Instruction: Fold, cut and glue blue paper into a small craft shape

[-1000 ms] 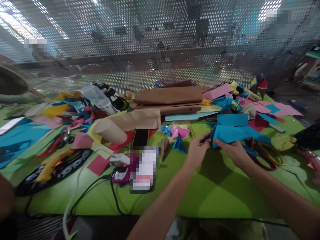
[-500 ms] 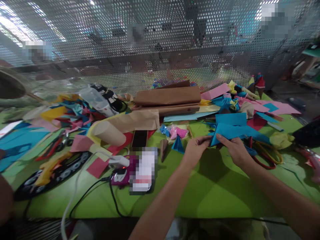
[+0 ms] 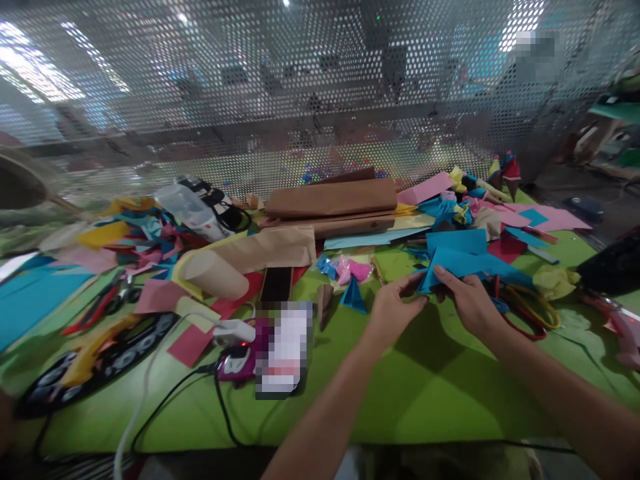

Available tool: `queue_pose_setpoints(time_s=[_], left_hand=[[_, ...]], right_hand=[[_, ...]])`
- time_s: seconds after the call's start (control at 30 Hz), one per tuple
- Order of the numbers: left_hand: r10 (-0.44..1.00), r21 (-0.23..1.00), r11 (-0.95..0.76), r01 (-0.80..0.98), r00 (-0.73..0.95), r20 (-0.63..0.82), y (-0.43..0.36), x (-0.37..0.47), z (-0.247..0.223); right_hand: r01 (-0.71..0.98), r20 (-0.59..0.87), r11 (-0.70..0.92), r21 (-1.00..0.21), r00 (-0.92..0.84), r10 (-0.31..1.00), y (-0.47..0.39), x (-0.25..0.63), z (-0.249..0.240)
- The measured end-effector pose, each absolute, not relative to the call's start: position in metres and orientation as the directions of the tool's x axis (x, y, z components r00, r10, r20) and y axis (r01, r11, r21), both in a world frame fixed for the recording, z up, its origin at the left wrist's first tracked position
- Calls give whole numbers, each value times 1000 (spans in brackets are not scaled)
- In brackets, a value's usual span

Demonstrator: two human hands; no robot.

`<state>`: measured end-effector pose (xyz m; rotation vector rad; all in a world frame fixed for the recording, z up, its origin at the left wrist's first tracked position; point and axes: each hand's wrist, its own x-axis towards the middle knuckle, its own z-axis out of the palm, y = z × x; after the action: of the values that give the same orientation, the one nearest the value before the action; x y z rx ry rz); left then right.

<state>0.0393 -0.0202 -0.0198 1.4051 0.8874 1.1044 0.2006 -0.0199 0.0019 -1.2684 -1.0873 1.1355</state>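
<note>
A folded piece of blue paper (image 3: 453,261) is held just above the green table. My right hand (image 3: 467,301) pinches it from the right, thumb on top and the other fingers mostly hidden beneath. At the paper's left corner, my left hand (image 3: 393,308) has its fingertips against the edge, partly out of sight, while its thumb stands a little away below. Left of my left hand stands a small blue folded paper cone (image 3: 354,295). Beside that cone lies a brown paper cone (image 3: 325,303).
A bag of pink and blue pieces (image 3: 347,268), a phone (image 3: 277,285) and a purple power strip (image 3: 245,357) with cables lie left of my hands. Brown paper rolls (image 3: 330,199) are at the back. Scissors with yellow and red handles (image 3: 533,310) lie right.
My left thumb has moved away from the paper's edge and now points right below it. The blue paper stays in my hands, its left flap tilted slightly differently. The view has shifted a little.
</note>
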Motion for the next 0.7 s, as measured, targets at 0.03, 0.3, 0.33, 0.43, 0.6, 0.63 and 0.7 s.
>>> queue_pose_setpoints(time_s=[0.03,0.3,0.33,0.43,0.6,0.63,0.7], left_hand=[[952,987,-154,-40,262,159,-21,40,-21],[962,962,-258,90,120,247,-22,41,-30],[963,960,-259,101,108,249,-22,41,-31],[966,959,-256,123,79,247,-22,40,-31],[963,951,-267,156,63,260,-24,40,-26],[963,948,-271,165,63,264,-25,41,-25],[961,944,-278,176,70,269,-26,41,-22]], right_hand=[[-31,-25,-21,-999,124,992,-20,201,1],[-164,-81,-63,-984,106,991,-20,199,-1],[-172,-92,-72,-982,110,990,-19,199,-2],[-197,-105,-81,-977,115,988,-19,199,-5],[-197,-66,-49,-979,76,995,-18,201,-12],[-192,-70,-55,-980,72,995,-18,201,-13],[-177,-73,-59,-982,76,994,-18,202,-15]])
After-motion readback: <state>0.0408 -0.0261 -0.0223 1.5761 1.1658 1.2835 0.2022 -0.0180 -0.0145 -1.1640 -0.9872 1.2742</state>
